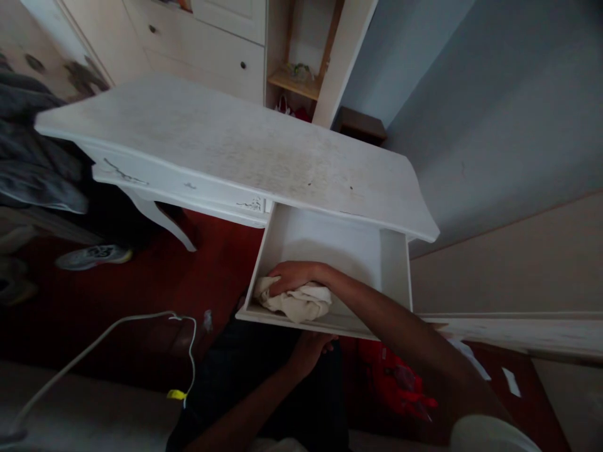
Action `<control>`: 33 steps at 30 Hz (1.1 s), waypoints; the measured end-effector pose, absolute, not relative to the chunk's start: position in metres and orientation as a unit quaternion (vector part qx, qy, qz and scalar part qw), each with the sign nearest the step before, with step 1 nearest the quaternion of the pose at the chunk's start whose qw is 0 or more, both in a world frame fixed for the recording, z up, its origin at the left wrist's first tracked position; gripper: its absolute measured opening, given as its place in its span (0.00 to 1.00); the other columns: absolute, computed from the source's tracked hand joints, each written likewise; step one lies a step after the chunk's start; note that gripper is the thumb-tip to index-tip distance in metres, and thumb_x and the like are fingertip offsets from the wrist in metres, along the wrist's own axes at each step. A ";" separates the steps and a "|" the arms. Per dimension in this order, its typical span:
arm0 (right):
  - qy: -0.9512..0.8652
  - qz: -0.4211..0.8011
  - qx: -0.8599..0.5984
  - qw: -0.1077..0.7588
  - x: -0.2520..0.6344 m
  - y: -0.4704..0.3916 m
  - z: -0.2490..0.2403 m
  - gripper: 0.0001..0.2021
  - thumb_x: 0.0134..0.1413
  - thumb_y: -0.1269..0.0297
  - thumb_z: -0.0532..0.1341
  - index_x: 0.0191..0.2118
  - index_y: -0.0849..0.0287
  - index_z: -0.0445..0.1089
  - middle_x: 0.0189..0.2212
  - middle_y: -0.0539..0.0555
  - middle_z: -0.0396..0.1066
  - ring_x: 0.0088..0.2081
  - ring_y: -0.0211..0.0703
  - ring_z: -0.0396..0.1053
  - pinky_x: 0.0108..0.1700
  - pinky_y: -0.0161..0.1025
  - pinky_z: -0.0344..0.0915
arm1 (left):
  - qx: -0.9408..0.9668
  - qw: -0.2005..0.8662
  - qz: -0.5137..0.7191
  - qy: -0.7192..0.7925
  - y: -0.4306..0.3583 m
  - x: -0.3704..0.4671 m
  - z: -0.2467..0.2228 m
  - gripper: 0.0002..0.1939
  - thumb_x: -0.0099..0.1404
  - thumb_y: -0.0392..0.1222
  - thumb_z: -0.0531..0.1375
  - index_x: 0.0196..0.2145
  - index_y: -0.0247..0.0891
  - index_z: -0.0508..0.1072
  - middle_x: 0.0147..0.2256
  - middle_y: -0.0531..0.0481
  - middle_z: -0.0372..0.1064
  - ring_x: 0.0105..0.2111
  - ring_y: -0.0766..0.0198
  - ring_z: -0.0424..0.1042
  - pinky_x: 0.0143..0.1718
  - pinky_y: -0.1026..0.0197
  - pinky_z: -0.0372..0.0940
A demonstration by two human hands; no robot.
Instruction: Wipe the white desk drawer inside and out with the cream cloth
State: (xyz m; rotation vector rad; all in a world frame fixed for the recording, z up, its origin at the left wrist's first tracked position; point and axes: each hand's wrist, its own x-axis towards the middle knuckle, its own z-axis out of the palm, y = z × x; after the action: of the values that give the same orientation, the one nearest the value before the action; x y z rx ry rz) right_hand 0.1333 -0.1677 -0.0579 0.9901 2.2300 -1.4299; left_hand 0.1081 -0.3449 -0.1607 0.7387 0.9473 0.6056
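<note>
one cloth (304, 306) under right grip (293, 276), fingers curled on it; left grip (311, 351) below drawer (339, 242), closure unclear

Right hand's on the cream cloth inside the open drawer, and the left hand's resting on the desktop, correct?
Not quite: the head view shows the left hand low, by the drawer's front edge. The right hand is on the cream cloth inside, as you say.

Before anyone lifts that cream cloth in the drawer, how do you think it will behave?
The cream cloth is probably floppy: it lies crumpled in loose folds under the right hand. Lifted by one edge, those folds would likely sag open. Pushed, it should bunch against the drawer front, not roll.
</note>
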 end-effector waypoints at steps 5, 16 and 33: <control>0.780 -0.439 0.440 0.073 0.152 -0.167 -0.044 0.13 0.56 0.62 0.59 0.44 0.61 0.74 0.35 0.52 0.75 0.35 0.41 0.71 0.37 0.33 0.63 | 0.340 0.783 0.287 0.435 -0.346 0.110 -0.165 0.18 0.51 0.54 0.57 0.28 0.36 0.74 0.29 0.48 0.74 0.25 0.66 0.66 0.29 0.62 0.59; 0.765 -0.140 0.627 0.041 0.147 -0.167 -0.032 0.23 0.63 0.55 0.50 0.62 0.47 0.59 0.50 0.58 0.66 0.44 0.50 0.71 0.42 0.42 0.65 | 0.341 0.780 0.297 0.434 -0.343 0.109 -0.155 0.17 0.49 0.52 0.56 0.28 0.35 0.73 0.29 0.48 0.73 0.24 0.67 0.66 0.26 0.63 0.57; 0.804 -0.174 0.568 -0.003 0.160 -0.197 0.001 0.22 0.62 0.54 0.53 0.60 0.50 0.64 0.47 0.56 0.68 0.46 0.49 0.69 0.45 0.39 0.62 | 0.365 0.781 0.300 0.409 -0.343 0.103 -0.151 0.19 0.52 0.55 0.59 0.31 0.35 0.73 0.30 0.49 0.72 0.25 0.66 0.66 0.27 0.63 0.57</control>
State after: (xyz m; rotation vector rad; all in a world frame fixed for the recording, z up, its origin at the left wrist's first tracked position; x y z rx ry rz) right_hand 0.1596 -0.1974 0.0015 1.7895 2.5320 -0.5472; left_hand 0.1035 -0.3431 -0.1506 0.7879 0.8827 0.6475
